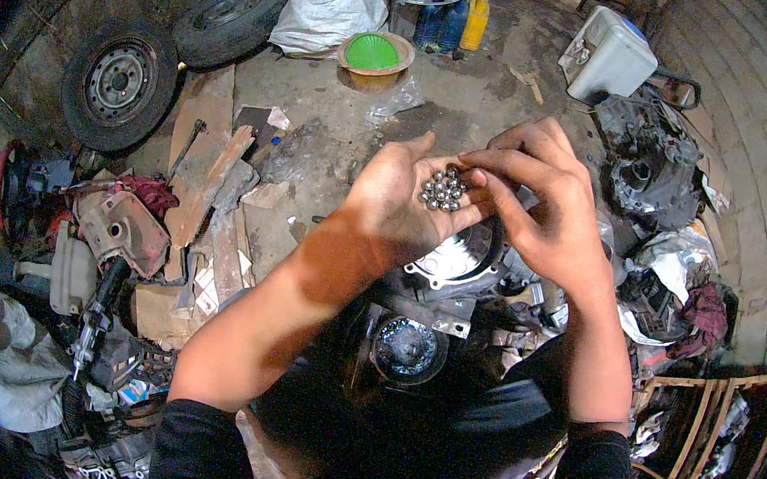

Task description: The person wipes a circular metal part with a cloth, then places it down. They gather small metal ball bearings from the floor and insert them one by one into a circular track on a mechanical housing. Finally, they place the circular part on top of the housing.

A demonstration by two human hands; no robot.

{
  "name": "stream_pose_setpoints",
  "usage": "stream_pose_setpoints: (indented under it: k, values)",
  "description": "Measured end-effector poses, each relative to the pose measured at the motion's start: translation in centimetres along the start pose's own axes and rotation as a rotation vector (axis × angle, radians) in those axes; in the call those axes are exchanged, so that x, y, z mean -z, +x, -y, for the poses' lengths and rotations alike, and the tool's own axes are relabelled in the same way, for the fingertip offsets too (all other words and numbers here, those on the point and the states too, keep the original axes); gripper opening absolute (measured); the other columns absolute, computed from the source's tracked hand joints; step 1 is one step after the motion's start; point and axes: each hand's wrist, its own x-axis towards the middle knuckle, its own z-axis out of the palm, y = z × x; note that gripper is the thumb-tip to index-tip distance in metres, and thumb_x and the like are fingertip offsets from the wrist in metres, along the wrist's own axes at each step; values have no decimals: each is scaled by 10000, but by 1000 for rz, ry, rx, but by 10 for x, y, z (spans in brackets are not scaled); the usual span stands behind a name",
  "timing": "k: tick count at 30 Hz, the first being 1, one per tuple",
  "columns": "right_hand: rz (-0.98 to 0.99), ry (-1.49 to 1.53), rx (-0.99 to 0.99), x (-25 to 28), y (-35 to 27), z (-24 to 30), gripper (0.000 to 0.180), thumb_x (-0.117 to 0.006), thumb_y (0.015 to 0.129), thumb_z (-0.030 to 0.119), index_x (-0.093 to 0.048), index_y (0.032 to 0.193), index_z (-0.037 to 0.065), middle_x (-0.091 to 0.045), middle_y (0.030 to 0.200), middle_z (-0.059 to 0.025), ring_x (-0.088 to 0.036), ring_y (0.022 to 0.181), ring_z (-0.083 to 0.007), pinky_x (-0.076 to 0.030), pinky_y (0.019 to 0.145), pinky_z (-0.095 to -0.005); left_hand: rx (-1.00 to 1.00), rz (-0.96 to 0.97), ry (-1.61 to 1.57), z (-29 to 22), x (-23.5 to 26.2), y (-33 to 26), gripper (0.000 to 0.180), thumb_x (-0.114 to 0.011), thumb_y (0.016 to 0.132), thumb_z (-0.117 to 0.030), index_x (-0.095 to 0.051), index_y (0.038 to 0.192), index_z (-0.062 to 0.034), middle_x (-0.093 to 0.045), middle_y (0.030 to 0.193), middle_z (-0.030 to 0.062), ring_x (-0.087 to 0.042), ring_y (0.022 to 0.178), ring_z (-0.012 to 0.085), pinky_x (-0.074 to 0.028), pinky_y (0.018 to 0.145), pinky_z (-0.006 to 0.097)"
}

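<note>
My left hand (391,182) is palm up, thumb out to the side, cradling a small heap of shiny steel balls (442,192) in its palm and fingers. From the right, my right hand (546,184) reaches over it. Its thumb and index finger come together in a pinch at the far right edge of the heap; whatever lies between the tips is too small to make out. Below both hands is a round metal housing (446,263) with bolt lugs along its rim, partly covered by them. Closer to me stands a round dark container (409,350) with wet-looking contents.
Two wheels with tyres (119,85) lean at the far left, near broken boards (211,186). A brown basin (375,75) with a green bowl (373,52) sits ahead. Dark engine parts (646,160) and a white plastic container (608,57) are at the right, above a wooden frame (702,451).
</note>
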Motion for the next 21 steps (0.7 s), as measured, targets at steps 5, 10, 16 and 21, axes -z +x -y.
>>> stream_pose_setpoints:
  k: [5,10,16,21]
  values:
    - [127,-35,-19,-3,-5,1,144,-701,797,103,-713,915,22,-615,929,-157,-548,934,-357,-481,819,-437,131,247,-36,-1,23,0,613,-235,1071,-462,-476,1215,82,-597,1112,187,-613,958,276,-525,932,458]
    - [111,-28,20,-13,-6,-1,150,-676,820,100,-673,945,18,-598,938,-159,-548,936,-369,-476,818,-459,0,81,116,6,-1,-10,584,-287,1065,-455,-520,1199,63,-609,1095,163,-599,1013,274,-484,985,456]
    - [168,-98,30,-22,2,6,193,-650,819,77,-573,969,-16,-583,967,-192,-550,954,-405,-469,829,-480,-93,-51,267,-6,2,-15,614,-282,1064,-460,-546,1132,89,-616,1034,183,-594,1017,310,-468,1016,463]
    - [197,-72,-79,-31,2,-1,232,-646,832,77,-529,995,-40,-577,978,-250,-542,981,-449,-462,845,-502,-78,-11,292,-16,9,-11,610,-291,1066,-441,-544,1126,111,-603,1008,185,-591,963,293,-489,990,452]
